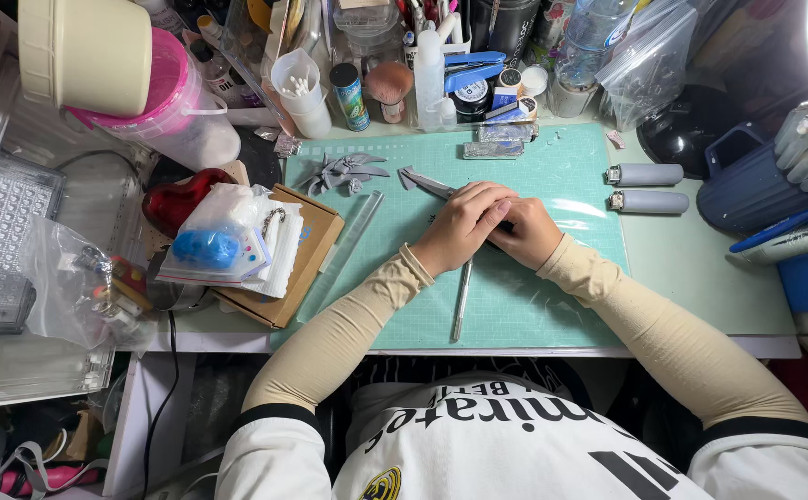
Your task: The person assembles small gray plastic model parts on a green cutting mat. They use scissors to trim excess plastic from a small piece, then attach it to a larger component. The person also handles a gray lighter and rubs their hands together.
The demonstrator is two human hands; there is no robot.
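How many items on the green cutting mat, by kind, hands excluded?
Grey cylinders: 2
Grey winged pieces: 2
Clear ruler: 1
Slim metal tool: 1
Small foil packets: 2
Total: 8

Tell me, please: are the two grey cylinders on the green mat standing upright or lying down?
Lying down. Both grey cylinders rest on their sides on the green mat, parallel, one above the other, metal ends pointing left.
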